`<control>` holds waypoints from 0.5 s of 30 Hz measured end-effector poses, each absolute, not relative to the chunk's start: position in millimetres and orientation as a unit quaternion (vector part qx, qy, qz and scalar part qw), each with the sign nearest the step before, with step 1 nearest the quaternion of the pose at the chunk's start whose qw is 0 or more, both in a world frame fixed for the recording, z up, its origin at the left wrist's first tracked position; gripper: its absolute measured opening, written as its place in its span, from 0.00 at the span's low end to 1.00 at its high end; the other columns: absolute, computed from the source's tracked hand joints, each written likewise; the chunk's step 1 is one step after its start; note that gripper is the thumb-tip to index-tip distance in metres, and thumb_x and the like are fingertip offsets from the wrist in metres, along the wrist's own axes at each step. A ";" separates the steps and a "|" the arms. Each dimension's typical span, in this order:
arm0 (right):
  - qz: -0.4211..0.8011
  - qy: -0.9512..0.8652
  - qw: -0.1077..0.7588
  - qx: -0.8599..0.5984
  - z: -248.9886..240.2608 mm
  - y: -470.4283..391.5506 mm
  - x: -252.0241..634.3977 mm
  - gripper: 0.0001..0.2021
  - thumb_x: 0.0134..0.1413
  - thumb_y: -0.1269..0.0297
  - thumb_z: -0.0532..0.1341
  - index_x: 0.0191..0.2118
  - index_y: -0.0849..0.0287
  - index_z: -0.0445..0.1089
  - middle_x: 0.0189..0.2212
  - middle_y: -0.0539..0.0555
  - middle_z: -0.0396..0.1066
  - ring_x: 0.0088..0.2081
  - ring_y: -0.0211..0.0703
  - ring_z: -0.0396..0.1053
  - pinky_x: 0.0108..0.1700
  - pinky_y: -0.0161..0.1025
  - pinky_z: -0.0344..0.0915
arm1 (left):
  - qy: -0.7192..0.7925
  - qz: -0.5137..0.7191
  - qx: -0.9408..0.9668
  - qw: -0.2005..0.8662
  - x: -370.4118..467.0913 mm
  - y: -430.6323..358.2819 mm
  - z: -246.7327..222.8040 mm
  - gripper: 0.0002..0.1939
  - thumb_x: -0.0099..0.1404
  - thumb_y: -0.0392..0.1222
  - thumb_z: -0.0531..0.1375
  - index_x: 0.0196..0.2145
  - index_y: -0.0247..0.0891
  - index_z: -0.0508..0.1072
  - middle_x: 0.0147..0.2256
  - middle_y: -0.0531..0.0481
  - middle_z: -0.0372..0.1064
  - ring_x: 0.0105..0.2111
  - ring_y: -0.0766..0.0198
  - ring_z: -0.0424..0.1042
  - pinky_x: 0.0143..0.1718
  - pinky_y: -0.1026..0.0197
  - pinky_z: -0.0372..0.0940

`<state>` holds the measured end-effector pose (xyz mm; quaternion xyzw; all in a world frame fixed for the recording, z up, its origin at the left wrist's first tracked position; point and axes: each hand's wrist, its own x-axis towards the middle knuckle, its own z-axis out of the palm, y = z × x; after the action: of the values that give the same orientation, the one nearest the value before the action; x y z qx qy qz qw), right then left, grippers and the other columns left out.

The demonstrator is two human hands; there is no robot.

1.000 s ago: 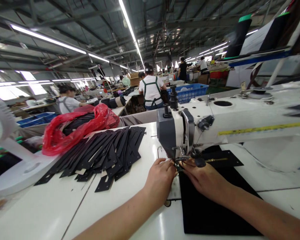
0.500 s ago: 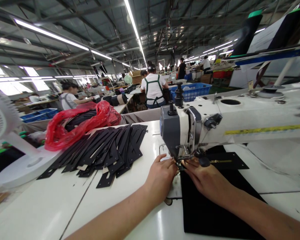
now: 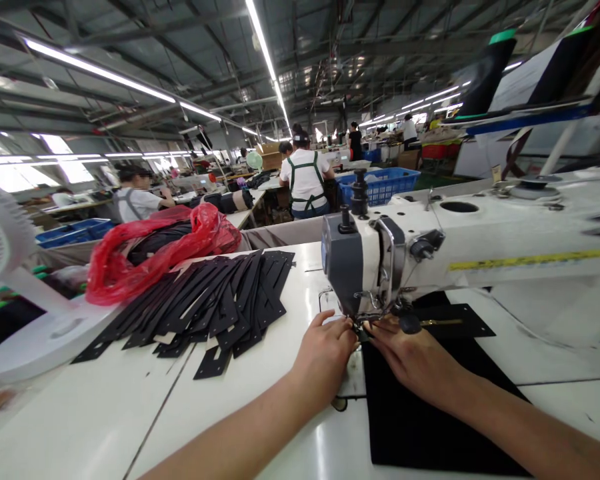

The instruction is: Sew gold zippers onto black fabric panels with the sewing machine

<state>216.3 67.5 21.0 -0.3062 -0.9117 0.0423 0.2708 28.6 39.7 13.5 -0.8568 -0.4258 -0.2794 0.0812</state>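
My left hand (image 3: 324, 353) is at the left of the sewing machine's needle area, its fingers closed on the edge of a black fabric piece (image 3: 410, 427). On the other side of the presser foot, my right hand (image 3: 414, 353) has its fingers pressed together on the same fabric. The fabric hangs toward me under my right forearm. A black strip (image 3: 473, 321) with a gold-coloured zipper (image 3: 441, 323) lies behind my right hand. The sewing machine head (image 3: 343, 267) stands over both hands and hides most of the fingertips and the needle.
A fanned pile of black strips (image 3: 220, 300) with slots lies left of my hands. Behind it sits a red plastic bag (image 3: 130, 267) with dark pieces inside. A white fan (image 3: 45, 327) stands far left. Co-workers sit beyond, near a blue crate (image 3: 380, 187).
The view has shifted slightly. Both hands stay at the needle area, with the fabric almost unmoved. A co-worker at the left has raised a hand.
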 end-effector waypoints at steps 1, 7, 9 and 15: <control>0.041 -0.912 0.269 -0.306 21.0 67.6 216.8 0.12 0.58 0.73 0.49 0.41 0.60 0.68 0.38 0.57 0.71 0.46 0.46 0.68 0.49 0.45 0.65 | -0.426 -0.276 -0.858 0.081 28.8 39.6 13.9 0.06 0.65 0.31 0.55 0.30 0.36 0.68 0.35 0.49 0.72 0.38 0.63 0.72 0.52 0.54 0.58; 0.038 -0.915 0.260 -0.308 21.7 68.4 217.9 0.11 0.59 0.73 0.49 0.40 0.60 0.68 0.36 0.58 0.71 0.47 0.46 0.67 0.49 0.46 0.65 | -0.428 -0.270 -0.858 0.085 29.4 39.5 16.6 0.06 0.64 0.32 0.56 0.29 0.36 0.69 0.35 0.49 0.73 0.38 0.63 0.72 0.51 0.54 0.60; 0.039 -0.916 0.256 -0.306 22.1 69.0 217.6 0.11 0.59 0.73 0.49 0.39 0.60 0.68 0.35 0.58 0.71 0.47 0.46 0.67 0.49 0.45 0.64 | -0.428 -0.271 -0.858 0.085 29.0 39.9 16.7 0.06 0.64 0.32 0.56 0.29 0.36 0.69 0.34 0.49 0.73 0.37 0.63 0.72 0.51 0.54 0.60; 0.033 -0.919 0.259 -0.295 23.8 67.7 217.9 0.11 0.59 0.73 0.49 0.39 0.60 0.68 0.36 0.57 0.72 0.46 0.45 0.68 0.49 0.44 0.64 | -0.420 -0.271 -0.862 0.087 28.7 42.2 17.6 0.07 0.64 0.31 0.55 0.28 0.36 0.69 0.32 0.49 0.72 0.36 0.62 0.73 0.51 0.54 0.60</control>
<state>217.9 67.7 23.8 -0.2953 -0.9192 0.0325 0.2586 28.7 42.2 17.6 -0.8620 -0.4197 -0.2707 0.0872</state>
